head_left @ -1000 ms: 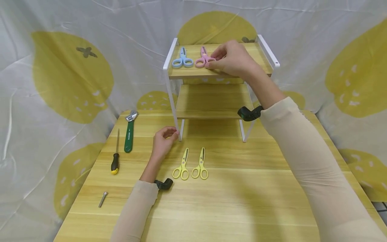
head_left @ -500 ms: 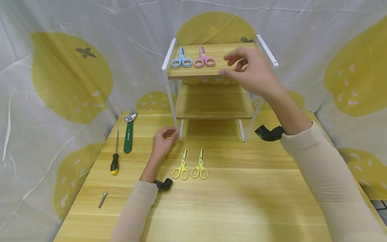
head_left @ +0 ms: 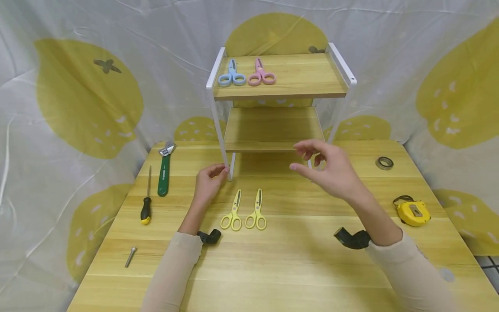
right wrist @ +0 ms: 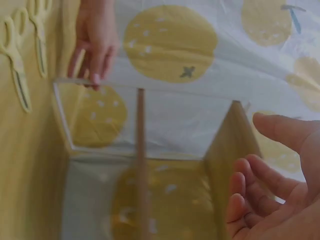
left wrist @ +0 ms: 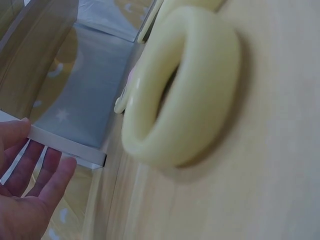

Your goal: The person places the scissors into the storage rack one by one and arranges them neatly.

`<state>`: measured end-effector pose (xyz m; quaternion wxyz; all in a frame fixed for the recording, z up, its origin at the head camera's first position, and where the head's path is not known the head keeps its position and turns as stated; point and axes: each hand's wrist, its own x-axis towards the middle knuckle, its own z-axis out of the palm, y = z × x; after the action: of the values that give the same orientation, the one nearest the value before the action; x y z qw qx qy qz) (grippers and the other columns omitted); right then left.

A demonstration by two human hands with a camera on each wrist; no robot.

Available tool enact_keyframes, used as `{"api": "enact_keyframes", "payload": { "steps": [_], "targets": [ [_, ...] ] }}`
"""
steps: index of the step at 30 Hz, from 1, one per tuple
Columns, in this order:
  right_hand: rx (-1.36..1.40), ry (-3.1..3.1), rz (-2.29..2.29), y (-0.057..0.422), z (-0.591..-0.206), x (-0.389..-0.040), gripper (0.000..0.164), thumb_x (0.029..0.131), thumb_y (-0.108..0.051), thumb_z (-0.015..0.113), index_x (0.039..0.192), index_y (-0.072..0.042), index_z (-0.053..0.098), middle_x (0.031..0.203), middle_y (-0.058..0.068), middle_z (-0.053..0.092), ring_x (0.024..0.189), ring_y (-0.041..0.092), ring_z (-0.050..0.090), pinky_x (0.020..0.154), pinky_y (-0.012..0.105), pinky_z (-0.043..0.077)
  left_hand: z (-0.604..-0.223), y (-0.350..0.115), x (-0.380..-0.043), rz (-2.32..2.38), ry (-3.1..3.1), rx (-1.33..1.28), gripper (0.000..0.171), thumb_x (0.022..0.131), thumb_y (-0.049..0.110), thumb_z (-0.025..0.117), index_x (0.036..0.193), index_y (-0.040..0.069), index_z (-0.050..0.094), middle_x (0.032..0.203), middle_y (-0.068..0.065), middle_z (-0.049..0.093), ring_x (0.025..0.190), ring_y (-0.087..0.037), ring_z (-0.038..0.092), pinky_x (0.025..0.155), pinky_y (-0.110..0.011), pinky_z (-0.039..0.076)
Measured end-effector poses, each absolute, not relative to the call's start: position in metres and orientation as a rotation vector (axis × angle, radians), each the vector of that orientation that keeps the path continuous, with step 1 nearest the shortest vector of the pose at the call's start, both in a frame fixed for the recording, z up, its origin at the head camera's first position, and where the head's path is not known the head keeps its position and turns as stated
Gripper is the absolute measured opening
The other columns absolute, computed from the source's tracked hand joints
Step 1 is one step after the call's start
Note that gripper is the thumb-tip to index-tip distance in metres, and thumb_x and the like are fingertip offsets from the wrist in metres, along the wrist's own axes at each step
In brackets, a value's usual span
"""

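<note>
My left hand (head_left: 208,182) holds the lower front left leg of a white-framed wooden shelf rack (head_left: 280,90); in the left wrist view the thumb lies on one side of the white leg (left wrist: 65,142), fingers on the other. Blue-handled scissors (head_left: 231,76) and pink-handled scissors (head_left: 261,74) lie side by side on the top shelf. Two yellow scissors, one on the left (head_left: 232,216) and one on the right (head_left: 256,216), rest on the table before the rack. My right hand (head_left: 331,169) hovers in front of the rack's right side, fingers loosely bent, holding nothing.
On the table's left are a green-handled adjustable wrench (head_left: 164,173), a screwdriver (head_left: 146,208) and a bolt (head_left: 131,257). Over on the right lie a roll of tape (head_left: 384,163) and a yellow tape measure (head_left: 414,212). A lemon-print curtain (head_left: 175,56) hangs behind.
My right hand has let go of the pink scissors on the top shelf, drawn back rightward and come down in front of the rack. My left hand stays at the leg.
</note>
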<state>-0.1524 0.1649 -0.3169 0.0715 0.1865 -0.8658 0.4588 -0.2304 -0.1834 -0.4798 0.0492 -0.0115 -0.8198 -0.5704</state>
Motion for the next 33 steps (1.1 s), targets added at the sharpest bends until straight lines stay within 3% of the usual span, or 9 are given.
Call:
{"api": "enact_keyframes", "payload": {
  "steps": [5, 9, 17, 21, 27, 33],
  "targets": [
    [0.573, -2.657, 1.487, 0.158, -0.362, -0.14, 0.04, 0.09, -0.026, 0.082, 0.126, -0.017, 0.068, 0.116, -0.001, 0.071, 0.099, 0.015, 0.058, 0.082, 0.031, 0.049, -0.48, -0.184, -0.23, -1.712, -2.513, -0.061, 0.033, 0.099, 0.035, 0.07, 0.12, 0.009, 0.075, 0.114, -0.011, 0.077, 0.101, -0.025, 0.075, 0.095, -0.04, 0.06],
    [0.584, -2.7, 1.551, 0.149, -0.395, -0.134, 0.044, 0.088, -0.027, 0.084, 0.127, -0.016, 0.067, 0.117, -0.001, 0.071, 0.104, 0.018, 0.061, 0.087, 0.04, 0.052, -0.481, -0.186, -0.23, -1.714, -2.521, -0.072, 0.033, 0.1, 0.036, 0.07, 0.119, 0.01, 0.074, 0.114, -0.01, 0.077, 0.102, -0.023, 0.074, 0.093, -0.039, 0.06],
    [0.627, -2.761, 1.671, 0.128, -0.449, -0.126, 0.058, 0.085, -0.031, 0.086, 0.134, -0.01, 0.063, 0.127, 0.01, 0.069, 0.113, 0.034, 0.062, 0.093, 0.053, 0.055, -0.482, -0.187, -0.23, -1.697, -2.525, -0.09, 0.034, 0.099, 0.038, 0.07, 0.118, 0.01, 0.074, 0.113, -0.01, 0.077, 0.104, -0.025, 0.074, 0.095, -0.044, 0.06],
    [0.604, -2.799, 1.737, 0.117, -0.466, -0.124, 0.064, 0.083, -0.032, 0.088, 0.136, -0.006, 0.062, 0.127, 0.013, 0.069, 0.112, 0.032, 0.062, 0.095, 0.051, 0.054, -0.481, -0.186, -0.23, -1.703, -2.516, -0.093, 0.033, 0.099, 0.037, 0.07, 0.118, 0.01, 0.075, 0.113, -0.009, 0.077, 0.103, -0.025, 0.074, 0.093, -0.044, 0.061],
    [0.553, -2.868, 1.743, 0.105, -0.483, -0.123, 0.065, 0.081, -0.033, 0.09, 0.134, -0.007, 0.063, 0.124, 0.007, 0.071, 0.109, 0.024, 0.063, 0.092, 0.042, 0.054, -0.481, -0.184, -0.23, -1.686, -2.51, -0.083, 0.029, 0.099, 0.033, 0.071, 0.116, 0.01, 0.075, 0.111, -0.01, 0.077, 0.1, -0.024, 0.075, 0.09, -0.039, 0.061],
    [0.547, -2.905, 1.703, 0.099, -0.489, -0.122, 0.064, 0.079, -0.03, 0.092, 0.132, -0.008, 0.065, 0.123, 0.003, 0.071, 0.107, 0.02, 0.061, 0.095, 0.04, 0.052, -0.481, -0.183, -0.23, -1.693, -2.49, -0.076, 0.023, 0.099, 0.028, 0.072, 0.114, 0.011, 0.075, 0.109, -0.009, 0.078, 0.099, -0.023, 0.074, 0.088, -0.039, 0.061]
  ]
}}
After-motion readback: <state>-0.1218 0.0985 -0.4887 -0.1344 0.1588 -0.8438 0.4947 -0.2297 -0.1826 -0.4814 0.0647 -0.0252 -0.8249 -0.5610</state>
